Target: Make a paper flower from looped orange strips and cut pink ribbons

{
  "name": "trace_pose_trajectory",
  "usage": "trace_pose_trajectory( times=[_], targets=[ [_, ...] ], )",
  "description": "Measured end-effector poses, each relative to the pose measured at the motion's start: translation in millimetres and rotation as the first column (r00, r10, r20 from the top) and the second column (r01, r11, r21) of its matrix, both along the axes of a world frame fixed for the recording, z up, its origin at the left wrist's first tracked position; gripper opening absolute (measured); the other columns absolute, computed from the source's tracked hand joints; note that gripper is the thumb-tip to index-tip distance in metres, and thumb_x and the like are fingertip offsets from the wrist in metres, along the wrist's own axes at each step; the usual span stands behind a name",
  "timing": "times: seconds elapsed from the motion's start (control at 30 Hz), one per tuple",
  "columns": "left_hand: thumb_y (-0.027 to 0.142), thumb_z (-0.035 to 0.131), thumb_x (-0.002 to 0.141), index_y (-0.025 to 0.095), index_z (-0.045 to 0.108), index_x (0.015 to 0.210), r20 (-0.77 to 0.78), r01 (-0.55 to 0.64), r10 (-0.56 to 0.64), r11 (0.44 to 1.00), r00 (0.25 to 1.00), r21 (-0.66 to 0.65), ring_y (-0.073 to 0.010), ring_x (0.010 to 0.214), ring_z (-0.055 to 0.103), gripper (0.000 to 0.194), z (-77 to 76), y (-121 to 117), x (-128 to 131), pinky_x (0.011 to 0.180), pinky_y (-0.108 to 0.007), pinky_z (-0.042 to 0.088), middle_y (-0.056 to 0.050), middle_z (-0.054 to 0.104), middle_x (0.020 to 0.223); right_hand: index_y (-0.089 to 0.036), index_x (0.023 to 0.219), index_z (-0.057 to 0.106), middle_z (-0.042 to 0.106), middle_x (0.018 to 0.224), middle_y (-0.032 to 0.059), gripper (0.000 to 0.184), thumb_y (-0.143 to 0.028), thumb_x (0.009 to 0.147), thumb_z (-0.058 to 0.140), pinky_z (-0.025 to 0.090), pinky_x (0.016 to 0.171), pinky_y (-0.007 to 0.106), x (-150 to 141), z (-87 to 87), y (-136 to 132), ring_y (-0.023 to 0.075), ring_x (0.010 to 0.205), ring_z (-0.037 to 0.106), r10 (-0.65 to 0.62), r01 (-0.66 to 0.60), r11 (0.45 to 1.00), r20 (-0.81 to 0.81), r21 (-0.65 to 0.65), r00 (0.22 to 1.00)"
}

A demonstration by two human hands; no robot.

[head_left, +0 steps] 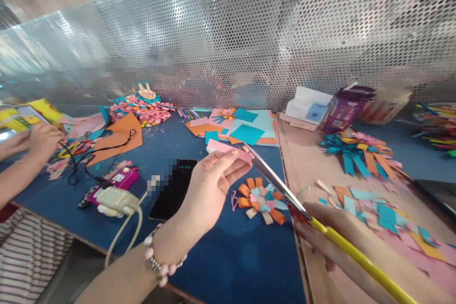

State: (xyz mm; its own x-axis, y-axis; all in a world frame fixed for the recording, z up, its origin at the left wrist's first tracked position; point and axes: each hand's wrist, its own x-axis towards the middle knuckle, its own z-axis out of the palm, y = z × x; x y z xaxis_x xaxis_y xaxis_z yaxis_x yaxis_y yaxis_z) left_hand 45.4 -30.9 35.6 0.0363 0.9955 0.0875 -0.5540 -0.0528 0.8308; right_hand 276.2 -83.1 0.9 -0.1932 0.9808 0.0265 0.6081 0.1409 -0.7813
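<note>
My left hand (210, 190) pinches a folded pink paper strip (228, 151) between thumb and fingers. My right hand (342, 242) is closed around scissors (272, 180), their blades reaching the strip's right end. A long yellow part (356, 251) runs back along this hand; whether it belongs to the scissors I cannot tell. Below the blades lies a flower of orange, blue, pink and cream paper loops (263, 200). Behind the strip, blue paper squares (247, 134) rest on a stack of coloured sheets.
A phone (173, 194), a white plug block (116, 199) and black cable (116, 148) lie left. Paper scraps (386, 216), a paper flower (359, 152) and a purple tub (347, 109) stand right. Another person's hands (44, 142) hold something at far left. A perforated metal panel (245, 33) borders the back.
</note>
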Motion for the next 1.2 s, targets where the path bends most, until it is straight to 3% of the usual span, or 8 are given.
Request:
trace_pose_trajectory(
  times=[0.17, 0.27, 0.33, 0.43, 0.57, 1.2],
  targets=[
    [0.021, 0.066, 0.081, 0.012, 0.072, 0.078, -0.013, -0.013, 0.013, 1.0, 1.0, 0.022, -0.0209, 0.094, 0.067, 0.012, 1.2, -3.6, 0.2, 0.091, -0.034, 0.053, -0.009, 0.072, 0.09, -0.02, 0.114, 0.058, 0.06, 0.116, 0.0077, 0.026, -0.035, 0.093, 0.051, 0.054, 0.08, 0.036, -0.2, 2.6, -6.2, 0.0165, 0.093, 0.06, 0.03, -0.03, 0.999, -0.007, -0.025, 1.0],
    [0.022, 0.067, 0.08, 0.012, 0.073, 0.078, -0.008, -0.015, 0.015, 1.0, 1.0, 0.006, -0.0198, 0.094, 0.067, 0.012, 1.1, -4.9, 2.4, 0.091, -0.033, 0.053, -0.009, 0.072, 0.09, -0.018, 0.104, 0.061, 0.064, 0.097, 0.0055, 0.026, -0.039, 0.093, 0.05, 0.054, 0.065, 0.028, -5.2, 6.3, -4.9, 0.0121, 0.075, 0.06, 0.043, -0.043, 0.999, -0.015, -0.024, 0.999],
    [0.021, 0.067, 0.079, 0.012, 0.073, 0.079, 0.004, -0.024, 0.024, 1.0, 1.0, -0.009, -0.0185, 0.093, 0.067, 0.011, 1.1, -5.8, 4.2, 0.092, -0.032, 0.052, -0.008, 0.072, 0.091, -0.019, 0.086, 0.064, 0.063, 0.075, 0.0027, 0.03, -0.045, 0.091, 0.05, 0.047, 0.05, 0.023, -11.1, 8.2, -2.4, 0.0101, 0.059, 0.055, 0.056, -0.057, 0.998, -0.014, -0.027, 0.998],
    [0.02, 0.069, 0.078, 0.012, 0.073, 0.079, 0.027, -0.038, 0.039, 0.999, 0.999, -0.029, -0.0179, 0.094, 0.067, 0.01, 0.9, -6.8, 6.2, 0.092, -0.03, 0.052, -0.008, 0.072, 0.093, -0.022, 0.064, 0.059, 0.053, 0.054, 0.0007, 0.037, -0.051, 0.087, 0.052, 0.034, 0.037, 0.026, -19.6, 10.0, 1.0, 0.0103, 0.046, 0.046, 0.075, -0.075, 0.996, -0.005, -0.042, 0.997],
    [0.018, 0.07, 0.077, 0.011, 0.072, 0.079, 0.071, -0.042, 0.045, 0.998, 0.996, -0.051, -0.017, 0.091, 0.068, 0.007, -0.5, -7.0, 7.7, 0.092, -0.03, 0.052, -0.008, 0.072, 0.091, -0.024, 0.062, 0.058, 0.05, 0.052, 0.0003, 0.036, -0.05, 0.085, 0.05, 0.028, 0.036, 0.027, -24.1, 11.7, 2.4, 0.0117, 0.044, 0.043, 0.09, -0.089, 0.994, 0.006, -0.068, 0.996],
    [0.014, 0.069, 0.076, 0.013, 0.072, 0.079, 0.112, -0.04, 0.045, 0.998, 0.993, -0.048, -0.0161, 0.093, 0.067, 0.005, -2.6, -9.6, 7.6, 0.095, -0.03, 0.05, -0.006, 0.072, 0.089, -0.023, 0.06, 0.057, 0.046, 0.05, -0.0001, 0.038, -0.053, 0.083, 0.049, 0.025, 0.037, 0.027, -31.1, 20.1, 2.4, 0.0112, 0.042, 0.039, 0.062, -0.06, 0.996, 0.025, -0.07, 0.998]
  ],
)
